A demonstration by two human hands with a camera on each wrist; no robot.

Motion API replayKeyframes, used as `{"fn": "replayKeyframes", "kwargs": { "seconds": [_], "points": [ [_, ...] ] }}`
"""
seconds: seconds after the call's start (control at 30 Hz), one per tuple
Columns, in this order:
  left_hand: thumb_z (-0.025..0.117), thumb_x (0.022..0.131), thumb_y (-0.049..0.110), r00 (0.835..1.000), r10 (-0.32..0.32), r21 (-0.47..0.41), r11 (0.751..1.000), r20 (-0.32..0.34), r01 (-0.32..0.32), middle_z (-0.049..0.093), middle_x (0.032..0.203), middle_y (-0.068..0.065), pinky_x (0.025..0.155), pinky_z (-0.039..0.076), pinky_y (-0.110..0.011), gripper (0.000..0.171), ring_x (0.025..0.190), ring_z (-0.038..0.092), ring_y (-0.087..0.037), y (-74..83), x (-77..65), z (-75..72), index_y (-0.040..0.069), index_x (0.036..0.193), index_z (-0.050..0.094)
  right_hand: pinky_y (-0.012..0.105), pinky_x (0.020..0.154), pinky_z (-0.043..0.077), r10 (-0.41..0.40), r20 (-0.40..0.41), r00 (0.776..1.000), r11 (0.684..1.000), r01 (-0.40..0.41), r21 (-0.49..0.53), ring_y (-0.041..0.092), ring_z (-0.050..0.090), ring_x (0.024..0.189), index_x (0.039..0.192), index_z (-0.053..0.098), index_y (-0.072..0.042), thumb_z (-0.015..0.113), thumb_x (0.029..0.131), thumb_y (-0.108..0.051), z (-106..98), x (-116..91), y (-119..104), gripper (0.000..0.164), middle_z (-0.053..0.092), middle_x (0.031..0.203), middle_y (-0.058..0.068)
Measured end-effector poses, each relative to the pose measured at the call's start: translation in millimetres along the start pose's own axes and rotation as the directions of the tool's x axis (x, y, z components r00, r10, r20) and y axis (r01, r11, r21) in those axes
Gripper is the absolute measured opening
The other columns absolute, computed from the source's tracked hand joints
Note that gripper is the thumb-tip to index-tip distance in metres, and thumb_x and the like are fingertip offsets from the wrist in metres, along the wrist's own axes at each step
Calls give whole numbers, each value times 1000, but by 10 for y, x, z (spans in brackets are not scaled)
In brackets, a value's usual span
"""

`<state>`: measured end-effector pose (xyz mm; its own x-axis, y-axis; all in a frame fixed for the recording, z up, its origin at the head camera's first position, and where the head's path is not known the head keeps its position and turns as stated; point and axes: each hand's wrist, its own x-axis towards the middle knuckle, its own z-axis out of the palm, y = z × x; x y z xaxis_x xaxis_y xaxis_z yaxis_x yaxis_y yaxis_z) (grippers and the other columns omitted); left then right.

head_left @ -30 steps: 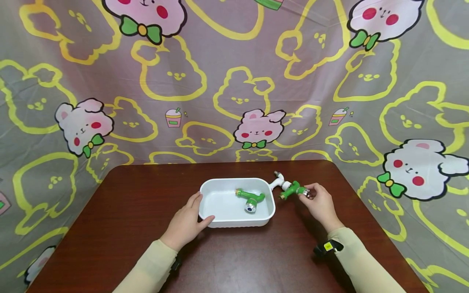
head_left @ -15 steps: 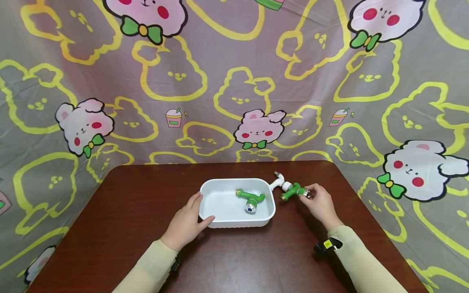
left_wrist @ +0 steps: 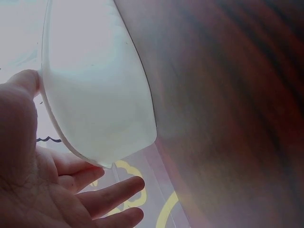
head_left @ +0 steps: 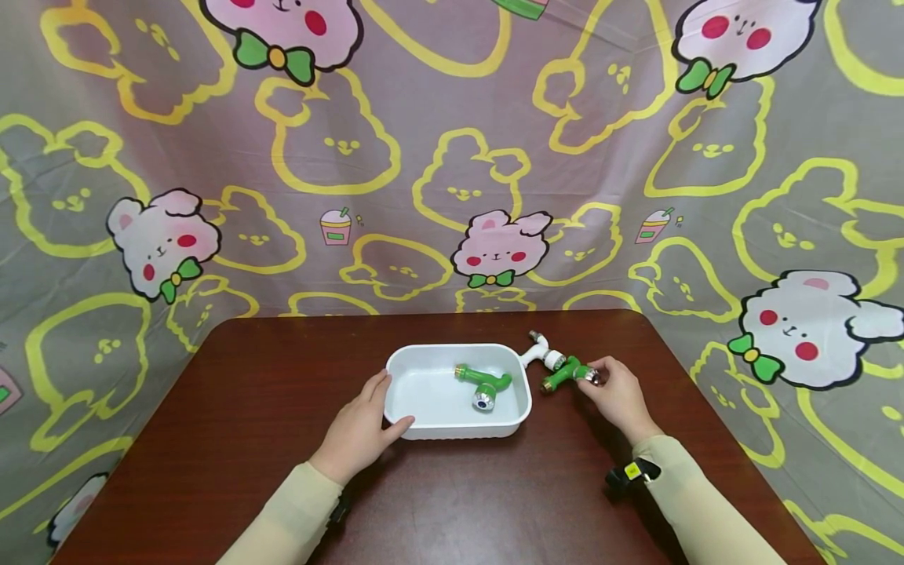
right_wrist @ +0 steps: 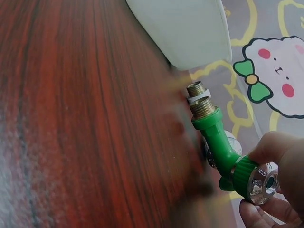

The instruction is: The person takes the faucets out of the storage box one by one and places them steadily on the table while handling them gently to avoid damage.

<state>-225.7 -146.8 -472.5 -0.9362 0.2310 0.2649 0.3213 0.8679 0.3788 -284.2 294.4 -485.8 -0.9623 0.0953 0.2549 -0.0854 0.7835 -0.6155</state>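
Note:
A white plastic basin (head_left: 424,392) stands on the table, and in it lies a green faucet (head_left: 484,380) with a chrome-capped knob. My left hand (head_left: 356,431) rests against its left end, thumb at the front rim; in the left wrist view the fingers (left_wrist: 111,195) are mostly straight. To the right of the basin, my right hand (head_left: 620,396) pinches the knob of a second green faucet (head_left: 565,374) between thumb and fingers. Its brass threaded end shows in the right wrist view. Just behind it lies a white faucet (head_left: 541,351), partly hidden there by the green one.
The dark brown wooden table (head_left: 452,502) has rounded far corners. Behind it and along both sides hangs a cartoon-print cloth (head_left: 395,196). The white faucet's spout end reaches close to the basin's right edge.
The green faucet in my right hand has shifted slightly right and toward me, showing more of the white faucet's knob. My left hand and the basin look nearly still.

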Motion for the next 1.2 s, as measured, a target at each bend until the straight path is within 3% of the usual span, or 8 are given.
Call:
{"fn": "replayKeyframes", "kwargs": {
  "seconds": [0.5,0.9,1.2],
  "points": [
    [76,91,48,1000,-3,1,1000,9,3,46,155,-24,97,55,-52,85,115,67,-43,6,-2,-14,-9,148,47,45,83,51,8,17,1000,1000,-8,-19,35,66,94,112,65,4,79,88,-13,4,-16,19,33,67,106,24],
    [74,92,49,1000,-4,7,1000,26,4,44,156,-24,97,55,-51,86,116,67,-42,-6,3,-6,-8,149,45,38,73,47,10,50,999,999,-8,-49,30,61,83,106,63,3,81,86,-15,-1,-19,56,32,66,93,19],
    [74,92,49,1000,-5,5,1000,21,5,45,156,-24,98,55,-51,86,118,66,-42,-8,5,-3,-8,149,45,34,70,44,55,112,992,997,-47,-68,26,58,80,108,62,2,79,87,-18,-17,-29,73,34,65,90,16]
  ]
}}
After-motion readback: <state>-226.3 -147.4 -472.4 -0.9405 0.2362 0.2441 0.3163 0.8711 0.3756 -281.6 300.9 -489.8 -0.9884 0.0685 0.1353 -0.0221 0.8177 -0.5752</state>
